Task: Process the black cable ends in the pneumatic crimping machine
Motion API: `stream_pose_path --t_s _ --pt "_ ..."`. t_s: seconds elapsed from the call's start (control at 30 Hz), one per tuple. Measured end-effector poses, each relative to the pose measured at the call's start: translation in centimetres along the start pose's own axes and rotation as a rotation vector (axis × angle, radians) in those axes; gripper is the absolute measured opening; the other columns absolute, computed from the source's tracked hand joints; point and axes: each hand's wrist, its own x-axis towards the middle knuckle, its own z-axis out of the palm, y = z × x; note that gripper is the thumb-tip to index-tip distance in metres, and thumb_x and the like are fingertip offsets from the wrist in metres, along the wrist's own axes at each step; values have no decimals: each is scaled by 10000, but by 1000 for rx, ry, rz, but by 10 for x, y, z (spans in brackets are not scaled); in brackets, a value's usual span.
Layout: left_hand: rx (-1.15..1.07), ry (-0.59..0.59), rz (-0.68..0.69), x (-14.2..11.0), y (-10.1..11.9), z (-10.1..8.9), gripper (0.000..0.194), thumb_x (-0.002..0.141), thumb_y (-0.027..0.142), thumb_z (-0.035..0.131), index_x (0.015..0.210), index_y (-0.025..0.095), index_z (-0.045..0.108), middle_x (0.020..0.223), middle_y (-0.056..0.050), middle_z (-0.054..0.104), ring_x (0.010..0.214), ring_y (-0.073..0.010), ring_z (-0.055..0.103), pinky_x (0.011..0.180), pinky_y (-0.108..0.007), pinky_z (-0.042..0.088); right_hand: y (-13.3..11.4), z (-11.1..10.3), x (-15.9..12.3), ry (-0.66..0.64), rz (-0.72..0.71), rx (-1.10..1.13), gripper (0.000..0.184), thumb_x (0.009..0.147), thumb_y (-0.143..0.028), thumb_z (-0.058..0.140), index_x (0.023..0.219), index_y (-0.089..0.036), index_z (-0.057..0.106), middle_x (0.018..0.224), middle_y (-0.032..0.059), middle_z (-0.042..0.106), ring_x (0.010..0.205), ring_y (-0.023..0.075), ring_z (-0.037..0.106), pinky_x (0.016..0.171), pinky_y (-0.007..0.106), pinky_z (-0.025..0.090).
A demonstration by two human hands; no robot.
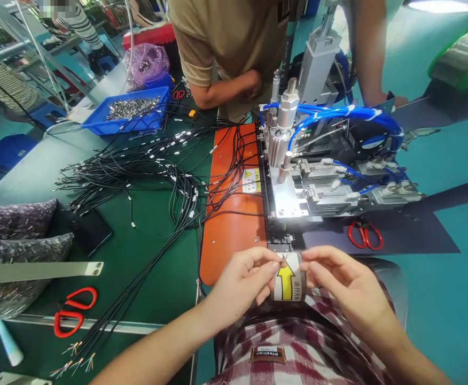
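Note:
My left hand [244, 280] is closed, thumb and forefinger pinched together. A tiny, thin, dark piece shows at its fingertips, too small to name. My right hand [348, 278] is held just to the right, its thumb and forefinger also drawn together; whatever they hold is hidden. Between and below the fingertips is a white label with a yellow arrow [286, 283], at the front end of the machine's track. Close beyond the left hand lies the orange plate [236, 214], where black cables [184, 187] run across toward the metal pneumatic machine [286, 160].
Red-handled cutters [365, 235] lie right of the machine, and red-handled scissors [76, 310] at lower left. A blue tray [127, 109] of small metal parts stands at the back left. Across the table is a co-worker [234, 48] with one forearm bent. Bags of parts [17, 251] sit left.

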Motion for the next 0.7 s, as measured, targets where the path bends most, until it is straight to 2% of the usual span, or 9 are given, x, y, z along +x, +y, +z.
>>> stream_pose_path --t_s 0.07,0.2,0.33,0.5,0.6,0.7 --pt "-16 -26 -47 4 1 1 278 869 394 583 877 116 570 558 49 507 397 -33 427 389 -143 302 1 -5 -1 2 -3 -27 257 750 -474 703 794 -223 675 602 11 627 553 174 593 554 283 509" --pt "-66 10 -64 9 1 7 333 793 449 661 806 150 513 489 45 546 387 -87 533 376 -156 400 3 -3 -1 -72 42 43 266 781 -480 676 773 -215 651 567 -11 579 516 150 553 515 263 472" --pt "-91 17 -55 11 -1 12 324 790 436 667 793 159 500 430 41 547 373 -98 544 380 -159 428 4 4 -1 -113 104 109 257 778 -444 701 778 -198 627 551 -22 557 514 136 525 515 253 448" --pt "-132 27 -61 11 -3 13 303 793 409 671 799 166 491 456 23 582 386 -102 559 393 -168 452 3 9 -1 -137 181 275 246 782 -396 721 763 -175 615 530 -45 526 465 86 466 476 209 390" --pt "-184 29 -47 10 -4 13 319 780 407 691 790 169 480 469 25 582 407 -107 574 403 -171 462 4 14 -3 -108 130 276 214 775 -362 734 757 -171 640 530 -42 537 443 79 473 446 198 389" --pt "-239 26 -36 10 -7 15 322 781 396 696 786 172 464 499 24 589 424 -110 585 405 -174 463 8 22 -5 32 -30 206 144 774 -312 735 768 -185 669 563 -28 582 452 90 508 451 204 431"
